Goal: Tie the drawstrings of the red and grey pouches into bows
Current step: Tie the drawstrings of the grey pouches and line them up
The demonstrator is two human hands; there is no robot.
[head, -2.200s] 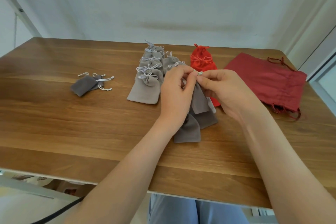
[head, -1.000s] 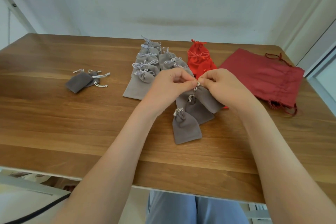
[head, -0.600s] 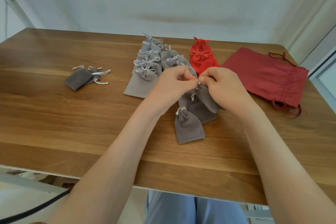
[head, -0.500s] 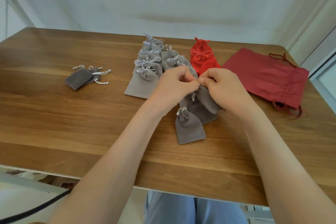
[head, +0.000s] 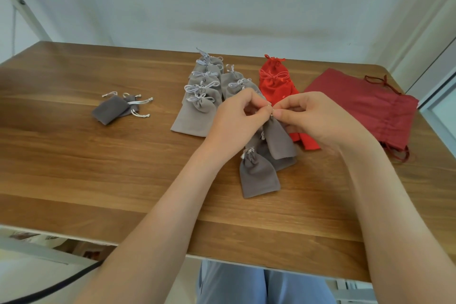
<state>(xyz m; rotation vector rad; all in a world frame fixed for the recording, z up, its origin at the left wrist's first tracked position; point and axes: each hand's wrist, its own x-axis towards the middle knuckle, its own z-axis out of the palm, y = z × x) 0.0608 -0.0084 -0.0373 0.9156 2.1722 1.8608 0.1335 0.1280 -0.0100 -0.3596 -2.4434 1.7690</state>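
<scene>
My left hand (head: pixel 237 122) and my right hand (head: pixel 318 118) meet fingertip to fingertip over a small dark grey pouch (head: pixel 280 140), both pinching its white drawstring at the neck. The pouch hangs down from the pinch, its bottom resting on other grey pouches. A tied dark grey pouch (head: pixel 257 175) lies just in front. Several light grey pouches (head: pixel 199 103) with white bows lie in rows behind my left hand. Bright red pouches (head: pixel 275 79) with bows lie behind my right hand, partly hidden by it.
Two dark grey pouches (head: pixel 116 108) with loose white strings lie apart at the left on the wooden table (head: pixel 74 168). A large dark red drawstring bag (head: pixel 370 106) lies flat at the right, near the table's edge. A wall stands behind the table.
The hands have stayed together on the same pouch's string. They rose slightly, and the fingers shifted at the pinch. The pouches on the table have not moved.
</scene>
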